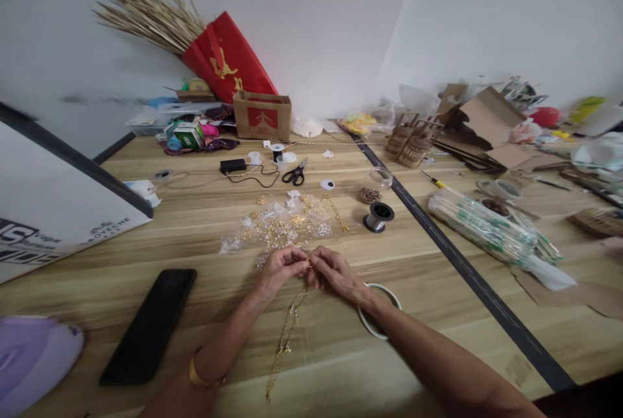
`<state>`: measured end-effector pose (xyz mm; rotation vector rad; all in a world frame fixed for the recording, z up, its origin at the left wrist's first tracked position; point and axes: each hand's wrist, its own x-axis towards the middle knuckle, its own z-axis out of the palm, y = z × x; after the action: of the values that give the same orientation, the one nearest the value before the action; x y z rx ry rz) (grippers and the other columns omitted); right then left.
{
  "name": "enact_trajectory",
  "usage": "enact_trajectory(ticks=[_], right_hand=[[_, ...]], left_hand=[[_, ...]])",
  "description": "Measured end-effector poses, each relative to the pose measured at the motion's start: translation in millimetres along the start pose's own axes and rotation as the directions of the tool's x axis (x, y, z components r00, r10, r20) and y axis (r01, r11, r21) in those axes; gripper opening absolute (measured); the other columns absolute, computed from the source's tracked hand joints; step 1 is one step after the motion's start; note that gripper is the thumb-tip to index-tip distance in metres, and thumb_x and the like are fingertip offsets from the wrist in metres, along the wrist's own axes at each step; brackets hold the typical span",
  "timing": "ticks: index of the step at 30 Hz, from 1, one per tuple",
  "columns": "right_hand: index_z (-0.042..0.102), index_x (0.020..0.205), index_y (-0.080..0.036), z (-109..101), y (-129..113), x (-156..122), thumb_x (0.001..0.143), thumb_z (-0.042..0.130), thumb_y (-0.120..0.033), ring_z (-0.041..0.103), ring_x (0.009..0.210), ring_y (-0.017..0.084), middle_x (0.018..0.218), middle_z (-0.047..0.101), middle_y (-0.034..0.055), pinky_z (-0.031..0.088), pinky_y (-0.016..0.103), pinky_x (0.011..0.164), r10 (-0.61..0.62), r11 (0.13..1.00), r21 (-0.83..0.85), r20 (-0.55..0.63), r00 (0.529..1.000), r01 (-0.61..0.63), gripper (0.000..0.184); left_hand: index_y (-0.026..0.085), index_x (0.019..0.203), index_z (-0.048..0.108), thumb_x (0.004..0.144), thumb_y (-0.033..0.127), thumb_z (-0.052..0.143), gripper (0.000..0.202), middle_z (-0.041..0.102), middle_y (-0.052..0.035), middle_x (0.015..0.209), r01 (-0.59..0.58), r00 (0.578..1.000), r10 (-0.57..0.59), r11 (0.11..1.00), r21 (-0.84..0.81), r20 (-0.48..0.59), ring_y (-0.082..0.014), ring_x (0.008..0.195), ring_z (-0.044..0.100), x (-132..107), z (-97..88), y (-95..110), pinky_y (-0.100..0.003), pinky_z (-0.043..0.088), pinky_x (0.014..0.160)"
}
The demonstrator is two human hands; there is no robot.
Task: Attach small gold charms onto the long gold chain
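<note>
My left hand (285,267) and my right hand (335,269) meet at the middle of the table, fingertips pinched together on one end of a gold chain (282,350). From between them the chain trails down toward the table's near edge, with small clear stones or charms along it. The exact piece between the fingertips is too small to make out. Just beyond my hands lies a spread of gold and clear beads and charms (287,226), partly on plastic bags. A short gold chain (337,213) rests at that spread's right side. Under my right forearm is a white ring (379,335).
Black scissors (294,175), a wire spool (378,217) and a jar of brown beads (370,193) stand beyond the beads. A black phone (150,327) lies left. Bagged sticks (487,226) lie right, past a dark strip (467,262). A red bag (228,58) leans at the back.
</note>
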<state>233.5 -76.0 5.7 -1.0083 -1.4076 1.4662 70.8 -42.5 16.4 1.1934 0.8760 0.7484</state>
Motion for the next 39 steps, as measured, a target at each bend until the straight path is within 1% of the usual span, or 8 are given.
enact_trajectory(ticks=[3, 6, 12, 18, 22, 27, 33, 39], right_hand=[[0.051, 0.080, -0.016, 0.3, 0.3, 0.1, 0.086, 0.047, -0.053, 0.054, 0.048, 0.009, 0.062, 0.060, -0.0005, 0.042, 0.020, 0.046, 0.013, 1.000, 0.004, 0.001, 1.000, -0.013, 0.038], [0.051, 0.080, -0.016, 0.4, 1.2, 0.2, 0.086, 0.048, -0.054, 0.055, 0.048, 0.009, 0.062, 0.060, -0.0006, 0.042, 0.020, 0.046, 0.020, 1.000, 0.007, -0.002, 1.000, -0.020, 0.039], [0.050, 0.079, -0.016, -0.2, 1.1, 0.6, 0.087, 0.046, -0.054, 0.054, 0.047, 0.009, 0.062, 0.060, -0.0005, 0.042, 0.019, 0.045, 0.006, 1.000, -0.001, 0.010, 1.000, -0.006, 0.039], [0.051, 0.079, -0.016, -1.0, 3.1, 0.6, 0.086, 0.047, -0.054, 0.054, 0.048, 0.009, 0.062, 0.060, -0.0005, 0.042, 0.020, 0.047, 0.024, 1.000, 0.015, 0.017, 1.000, -0.024, 0.039], [0.050, 0.079, -0.016, -1.0, 3.8, 0.4, 0.086, 0.047, -0.054, 0.054, 0.048, 0.009, 0.062, 0.060, -0.0005, 0.042, 0.020, 0.047, 0.024, 1.000, 0.017, 0.017, 1.000, -0.025, 0.039], [0.050, 0.079, -0.017, -0.6, 2.4, 0.4, 0.087, 0.046, -0.053, 0.055, 0.048, 0.010, 0.062, 0.061, -0.0004, 0.043, 0.020, 0.047, 0.013, 1.000, 0.006, 0.012, 1.000, -0.013, 0.038], [0.050, 0.080, -0.016, -0.2, 1.0, -0.2, 0.086, 0.047, -0.055, 0.055, 0.048, 0.010, 0.062, 0.060, -0.0002, 0.042, 0.020, 0.047, 0.030, 1.000, 0.002, 0.010, 0.999, -0.030, 0.039], [0.051, 0.080, -0.016, -0.3, 2.0, -0.5, 0.086, 0.047, -0.055, 0.054, 0.047, 0.009, 0.061, 0.061, -0.0004, 0.042, 0.020, 0.046, 0.015, 1.000, -0.015, 0.003, 1.000, -0.015, 0.039]], left_hand=[[0.012, 0.070, 0.062, 0.065, 0.033, 0.072, 0.024, 0.063, -0.0019, 0.058, -0.013, 1.000, 0.013, 1.000, 0.008, -0.009, -0.0127, 0.056, 0.057, -0.2, -0.3, -0.9, -0.026, 0.044, 0.060], [0.012, 0.072, 0.062, 0.068, 0.035, 0.071, 0.025, 0.063, -0.0018, 0.060, -0.021, 1.000, 0.021, 1.000, 0.010, -0.010, -0.0119, 0.057, 0.057, -0.6, -1.2, -1.2, -0.025, 0.044, 0.060], [0.011, 0.071, 0.062, 0.076, 0.040, 0.062, 0.029, 0.064, -0.0043, 0.064, -0.002, 0.999, 0.002, 1.000, 0.005, 0.044, -0.0139, 0.061, 0.059, -2.4, -0.4, 1.3, -0.026, 0.045, 0.062], [0.012, 0.070, 0.061, 0.071, 0.037, 0.068, 0.026, 0.063, -0.0030, 0.061, 0.003, 0.999, -0.005, 1.000, 0.030, 0.043, -0.0139, 0.059, 0.058, -4.5, 2.5, 5.5, -0.026, 0.044, 0.062], [0.012, 0.071, 0.060, 0.073, 0.037, 0.066, 0.026, 0.064, -0.0034, 0.061, 0.000, 0.997, -0.001, 1.000, 0.018, 0.071, -0.0142, 0.059, 0.060, -4.5, 1.6, 3.7, -0.027, 0.044, 0.063], [0.012, 0.073, 0.061, 0.076, 0.040, 0.062, 0.028, 0.065, -0.0048, 0.065, 0.006, 0.999, -0.007, 1.000, 0.013, 0.036, -0.0151, 0.063, 0.061, -3.6, -0.1, 0.8, -0.027, 0.045, 0.063], [0.012, 0.070, 0.059, 0.070, 0.036, 0.069, 0.026, 0.064, -0.0028, 0.060, -0.008, 0.997, 0.007, 1.000, 0.014, 0.077, -0.0139, 0.058, 0.059, -5.2, 2.6, 6.3, -0.026, 0.045, 0.062], [0.013, 0.070, 0.059, 0.069, 0.034, 0.069, 0.024, 0.062, -0.0012, 0.060, -0.024, 1.000, 0.024, 0.999, 0.026, 0.002, -0.0126, 0.058, 0.058, -4.4, 1.9, 4.1, -0.025, 0.045, 0.060]])
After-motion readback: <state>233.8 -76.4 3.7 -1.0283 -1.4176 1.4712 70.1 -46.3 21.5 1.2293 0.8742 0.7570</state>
